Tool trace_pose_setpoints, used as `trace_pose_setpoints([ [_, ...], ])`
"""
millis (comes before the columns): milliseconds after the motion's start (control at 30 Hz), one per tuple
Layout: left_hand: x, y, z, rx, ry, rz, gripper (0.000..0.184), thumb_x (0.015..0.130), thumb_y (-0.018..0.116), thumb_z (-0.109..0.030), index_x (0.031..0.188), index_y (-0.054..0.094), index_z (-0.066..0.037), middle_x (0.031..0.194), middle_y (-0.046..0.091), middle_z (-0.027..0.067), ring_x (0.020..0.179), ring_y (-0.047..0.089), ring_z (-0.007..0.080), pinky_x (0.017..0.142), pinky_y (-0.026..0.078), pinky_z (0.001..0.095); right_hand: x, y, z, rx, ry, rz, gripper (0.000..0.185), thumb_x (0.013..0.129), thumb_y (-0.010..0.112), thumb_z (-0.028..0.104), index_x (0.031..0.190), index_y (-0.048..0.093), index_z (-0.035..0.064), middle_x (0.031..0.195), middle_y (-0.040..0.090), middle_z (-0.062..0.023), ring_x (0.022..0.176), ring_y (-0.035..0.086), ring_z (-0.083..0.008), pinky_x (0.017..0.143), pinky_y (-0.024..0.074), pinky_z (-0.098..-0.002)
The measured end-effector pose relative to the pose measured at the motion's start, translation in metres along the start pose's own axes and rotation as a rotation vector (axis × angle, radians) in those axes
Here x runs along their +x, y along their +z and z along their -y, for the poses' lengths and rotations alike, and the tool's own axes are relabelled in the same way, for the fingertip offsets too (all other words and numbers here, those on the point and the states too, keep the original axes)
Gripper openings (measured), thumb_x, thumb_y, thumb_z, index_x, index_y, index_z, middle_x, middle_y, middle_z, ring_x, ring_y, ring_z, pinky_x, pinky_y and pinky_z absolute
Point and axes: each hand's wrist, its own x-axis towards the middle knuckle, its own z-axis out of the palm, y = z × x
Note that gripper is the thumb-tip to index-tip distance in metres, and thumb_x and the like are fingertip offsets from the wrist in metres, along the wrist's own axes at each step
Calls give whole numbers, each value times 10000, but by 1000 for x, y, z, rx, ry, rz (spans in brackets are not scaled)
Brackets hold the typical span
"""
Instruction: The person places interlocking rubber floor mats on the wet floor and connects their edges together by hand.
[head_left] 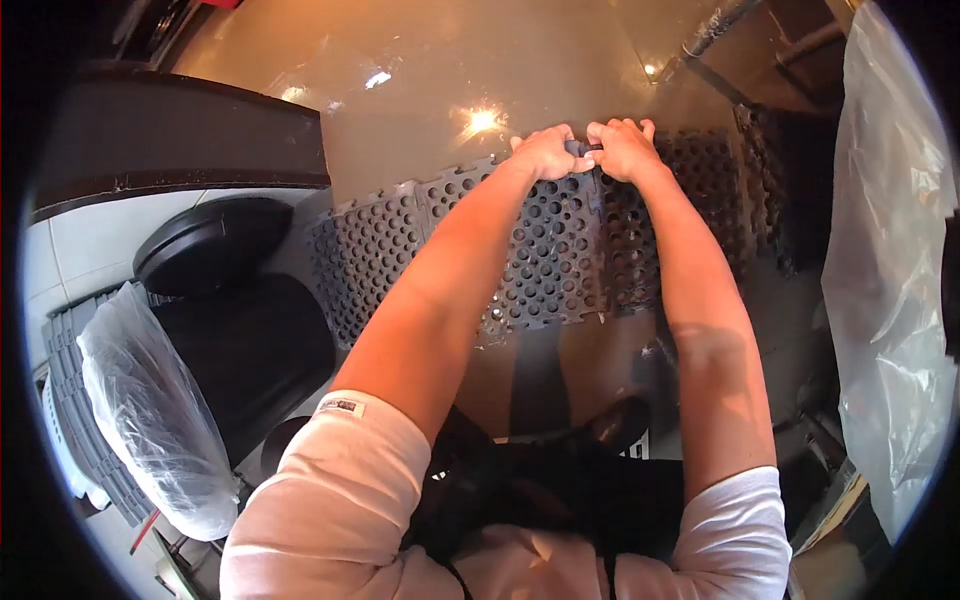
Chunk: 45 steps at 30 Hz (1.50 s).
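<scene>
A dark rubber floor mat (545, 240) with round holes lies across the wet floor in interlocking tiles. At its far edge, near a joint between two tiles, my left hand (546, 153) is closed with bent fingers on the rim. Close beside it, my right hand (624, 149) grips the same edge across the joint. A grey rubber piece of the mat shows between my two thumbs. My fingertips under the rim are partly hidden. Another mat tile (365, 262) extends to the left, and a darker tile (700, 180) to the right.
A round-topped black bin (210, 245) stands at left. Behind it are stacked grey slatted panels (85, 400) and a filled clear plastic bag (150, 410). A plastic sheet (885, 260) hangs at right. The shiny floor (400, 130) reflects lamps; a dark cabinet (180, 140) juts in.
</scene>
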Motion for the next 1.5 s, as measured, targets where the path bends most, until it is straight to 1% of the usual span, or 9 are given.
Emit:
trace_pose_setpoints([
  [233, -16, 6, 7, -62, 87, -86, 574, 762, 808, -519, 1200, 648, -185, 1148, 714, 78, 1166, 623, 275, 1034, 344, 495, -5, -6, -8, 161, -10, -64, 118, 900, 684, 253, 840, 680, 151, 838, 704, -40, 886, 643, -227, 839, 284, -411],
  [667, -19, 13, 5, -109, 82, -157, 557, 736, 857, -438, 1184, 675, -161, 1073, 730, 79, 1090, 662, 277, 1006, 437, 454, -17, 0, -3, 60, -4, -138, 86, 898, 682, 268, 888, 716, 190, 946, 694, -78, 1036, 612, -271, 883, 325, -456],
  [767, -1, 16, 16, -143, 117, 12, 743, 722, 845, -507, 1321, 591, -147, 1254, 664, 119, 1234, 581, 302, 1061, 376, 508, -20, 2, -1, 66, -2, -167, 81, 883, 697, 265, 916, 723, 195, 995, 682, -72, 1094, 585, -259, 905, 325, -467],
  [867, -36, 13, 0, 77, 90, -306, 1014, 706, 828, -565, 1496, 382, -112, 1436, 490, 187, 1367, 418, 328, 1124, 223, 572, -33, 13, -2, 9, -18, -412, 202, 867, 709, 265, 1050, 706, 179, 1129, 644, -78, 1174, 535, -266, 973, 320, -492],
  [900, -44, 10, 10, 27, 104, -267, 1208, 685, 825, -589, 1568, 172, -84, 1524, 307, 257, 1431, 278, 395, 1160, 151, 605, -37, 28, -4, 3, -20, -577, 275, 861, 710, 266, 1116, 686, 165, 1181, 621, -81, 1193, 518, -276, 999, 320, -503],
  [1033, -152, 28, 92, 279, 326, -506, 1113, 659, 859, -433, 1543, 264, -115, 1465, 339, 299, 1385, 309, 449, 1087, 272, 592, -113, 63, 18, -77, -212, -632, 604, 796, 751, 283, 1320, 531, 77, 1331, 482, -220, 1236, 450, -401, 1036, 336, -557],
  [1100, -236, 35, 132, 388, 252, -309, 1162, 636, 869, -454, 1556, 238, -132, 1538, 182, 330, 1371, 288, 533, 1071, 270, 653, -177, 102, 36, -106, -274, -307, 746, 839, 695, 439, 1422, 446, 46, 1459, 377, -250, 1381, 319, -410, 1124, 242, -613],
  [1200, -284, 55, 173, 510, -233, 273, 1283, 704, 828, -548, 1601, -16, -188, 1587, -76, 354, 1384, 140, 636, 1072, 174, 722, -223, 153, 38, -242, -215, -44, 902, 860, 631, 565, 1541, 303, 73, 1581, 226, -272, 1472, 183, -435, 1152, 167, -650],
  [1500, -223, 54, 199, 442, -149, -40, 1123, 759, 823, -428, 1598, 93, -273, 1613, -62, 302, 1312, 260, 654, 1050, 239, 739, -134, 117, -5, -368, -249, -217, 853, 857, 640, 537, 1565, 279, 229, 1612, 237, -158, 1484, 220, -356, 1145, 172, -668],
])
